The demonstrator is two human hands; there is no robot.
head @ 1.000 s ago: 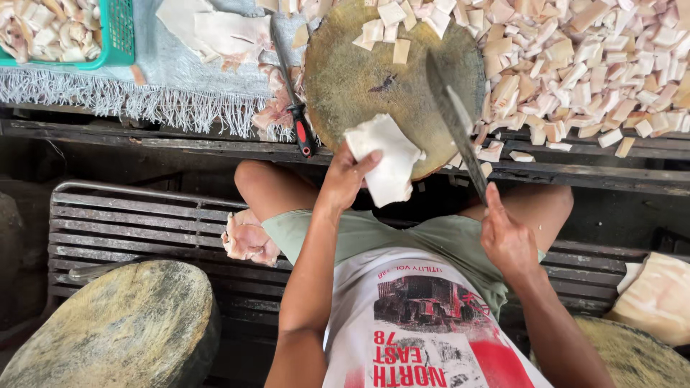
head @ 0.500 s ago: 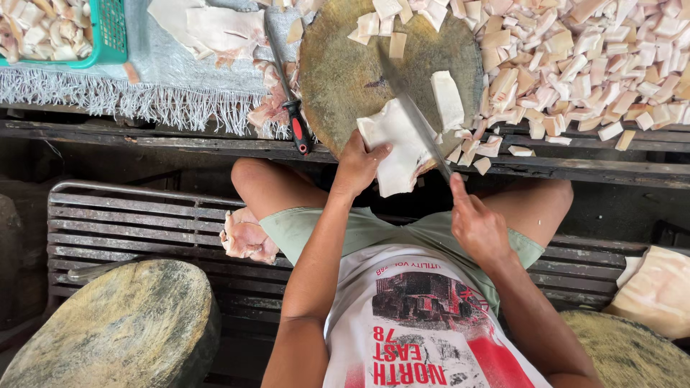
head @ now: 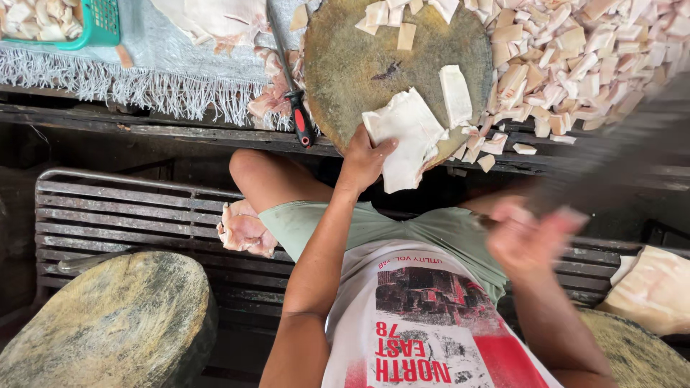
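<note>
Since half a second ago, my right hand (head: pixel 535 233) has swung the cleaver (head: pixel 611 154) up off the block (head: pixel 359 65), fist closed on its handle, blurred. I see my left hand (head: pixel 363 162) nearer, fingers pressing the pale slab (head: pixel 406 136) at the block's near edge, long axis toward me. A red-handled knife (head: pixel 291 86) lies left, beside a green basket (head: pixel 86 25).

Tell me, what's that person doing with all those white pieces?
A person is cutting up pale slabs of what looks like pork skin or fat. The left hand presses a big white slab onto a round wooden chopping block. The right hand grips a cleaver, raised and blurred from moving fast. One cut strip lies beside the slab, and a heap of small cut pieces is piled past the block. A red-handled knife lies unused nearby.
</note>
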